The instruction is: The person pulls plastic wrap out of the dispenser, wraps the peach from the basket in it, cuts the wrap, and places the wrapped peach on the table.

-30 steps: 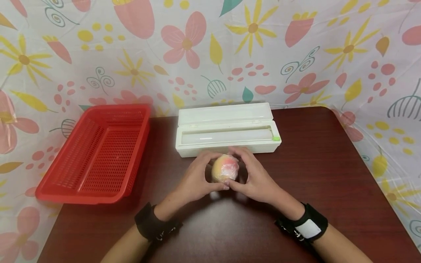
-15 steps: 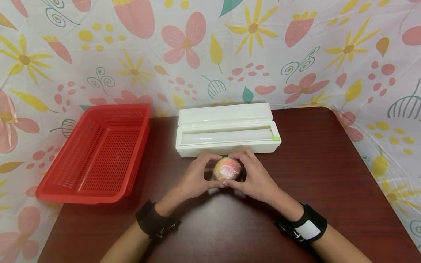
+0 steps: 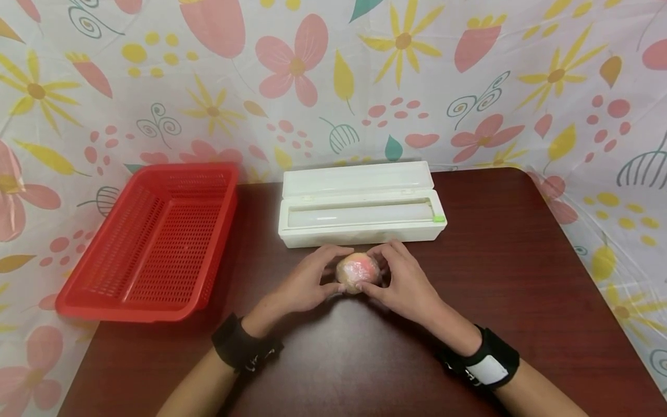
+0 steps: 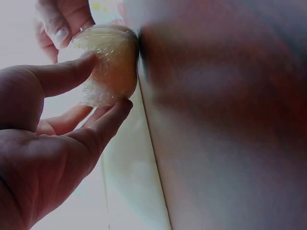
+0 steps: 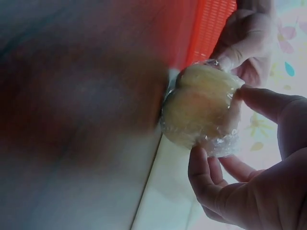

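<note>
A peach (image 3: 358,272), yellow with a pink-red blush, is wrapped in clear cling film that looks crinkled and shiny in both wrist views. My left hand (image 3: 307,281) holds its left side, thumb in front and fingers behind. On the other side my right hand (image 3: 403,281) grips it between thumb and fingers. In the left wrist view the wrapped peach (image 4: 112,67) sits at or just over the table surface; whether it touches cannot be told. Just behind the hands lies a white cling film dispenser box (image 3: 362,236), its lid raised and a film roll (image 3: 359,215) inside.
A red perforated plastic basket (image 3: 219,249) stands at the left of the dark brown table (image 3: 500,260). The dispenser carries a green slider (image 3: 439,219) at its right end. Behind the table hangs a flower-printed cloth (image 3: 333,75).
The peach has been turned a little between my hands, so its blush faces differently. My left thumb has drawn slightly left, apart from the right thumb. Box and basket stay put.
</note>
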### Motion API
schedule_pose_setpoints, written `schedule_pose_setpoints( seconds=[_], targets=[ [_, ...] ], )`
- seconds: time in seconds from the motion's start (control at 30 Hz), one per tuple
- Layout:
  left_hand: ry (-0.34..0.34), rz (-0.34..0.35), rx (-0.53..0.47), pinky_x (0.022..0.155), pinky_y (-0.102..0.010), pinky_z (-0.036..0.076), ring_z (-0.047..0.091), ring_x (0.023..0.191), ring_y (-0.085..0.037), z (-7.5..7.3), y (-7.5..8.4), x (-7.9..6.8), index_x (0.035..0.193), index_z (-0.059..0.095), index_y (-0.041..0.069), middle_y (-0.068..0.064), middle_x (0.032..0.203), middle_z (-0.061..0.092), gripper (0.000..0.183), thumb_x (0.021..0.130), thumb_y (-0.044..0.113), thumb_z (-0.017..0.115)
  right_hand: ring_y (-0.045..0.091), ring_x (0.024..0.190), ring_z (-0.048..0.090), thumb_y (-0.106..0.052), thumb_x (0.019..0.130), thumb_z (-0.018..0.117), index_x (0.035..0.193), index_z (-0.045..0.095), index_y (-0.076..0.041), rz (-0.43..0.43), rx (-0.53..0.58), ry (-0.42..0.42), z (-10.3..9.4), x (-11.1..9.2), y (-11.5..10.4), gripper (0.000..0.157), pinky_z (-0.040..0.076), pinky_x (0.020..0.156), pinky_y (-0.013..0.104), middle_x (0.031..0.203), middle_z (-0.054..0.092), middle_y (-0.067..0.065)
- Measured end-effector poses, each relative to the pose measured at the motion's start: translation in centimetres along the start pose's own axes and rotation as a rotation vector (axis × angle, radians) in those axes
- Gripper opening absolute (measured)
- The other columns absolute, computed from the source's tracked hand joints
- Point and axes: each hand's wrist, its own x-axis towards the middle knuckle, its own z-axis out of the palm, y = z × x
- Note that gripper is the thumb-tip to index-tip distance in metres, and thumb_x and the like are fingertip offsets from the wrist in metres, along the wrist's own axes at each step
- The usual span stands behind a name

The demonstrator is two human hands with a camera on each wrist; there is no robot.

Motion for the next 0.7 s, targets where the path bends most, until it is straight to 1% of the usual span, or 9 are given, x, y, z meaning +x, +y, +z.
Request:
schedule_pose_setpoints(
  seconds=[0.1, 0.27, 0.37, 0.5, 0.7],
  targets=[
    [-0.033, -0.001, -0.012, 0.098, -0.034, 0.045, 0.047, 0.124, -0.017, -0.2, 0.0, -0.06, 0.144, 0.043, 0.007, -0.004, 0.138, 0.047, 0.07, 0.082, -0.006, 0.071, 0.013, 0.08, 0.053, -0.034, 0.07, 0.085, 0.108, 0.06, -0.012, 0.009, 0.006, 0.0, 0.0, -0.05, -0.04, 0.05, 0.05, 0.064, 0.027, 0.098, 0.05, 0.0],
    [-0.094, 0.003, 0.037, 0.101, -0.034, 0.043, 0.044, 0.127, -0.013, -0.45, 0.09, -0.14, 0.147, 0.039, 0.007, -0.003, 0.143, 0.044, 0.069, 0.085, -0.005, 0.068, 0.014, 0.076, 0.051, -0.035, 0.071, 0.084, 0.104, 0.059, -0.012, 0.008, 0.001, -0.003, 0.14, 0.0, -0.01, 0.047, 0.047, 0.06, 0.024, 0.091, 0.05, 0.0],
    [-0.106, 0.018, 0.123, 0.103, -0.033, 0.041, 0.043, 0.127, -0.01, -0.46, 0.08, -0.12, 0.148, 0.038, 0.01, 0.0, 0.143, 0.044, 0.069, 0.086, 0.0, 0.068, 0.015, 0.075, 0.05, -0.036, 0.071, 0.084, 0.102, 0.056, -0.012, 0.013, -0.001, -0.011, 0.24, 0.03, 0.0, 0.047, 0.045, 0.058, 0.025, 0.088, 0.049, 0.002],
    [-0.111, 0.035, 0.218, 0.106, -0.033, 0.037, 0.041, 0.128, -0.01, -0.31, -0.03, -0.05, 0.149, 0.037, 0.01, 0.0, 0.142, 0.045, 0.07, 0.086, 0.004, 0.066, 0.015, 0.073, 0.049, -0.038, 0.072, 0.083, 0.1, 0.054, -0.012, 0.019, 0.004, -0.022, 0.32, 0.03, -0.04, 0.048, 0.044, 0.057, 0.026, 0.084, 0.049, 0.003],
    [-0.117, 0.016, 0.214, 0.108, -0.032, 0.035, 0.038, 0.13, -0.009, 0.01, 0.06, -0.03, 0.15, 0.034, 0.008, -0.002, 0.144, 0.042, 0.071, 0.085, 0.004, 0.062, 0.015, 0.071, 0.05, -0.037, 0.076, 0.079, 0.1, 0.051, -0.011, 0.013, 0.002, -0.043, 0.45, 0.0, 0.0, 0.045, 0.044, 0.057, 0.027, 0.082, 0.049, 0.005]
  ],
)
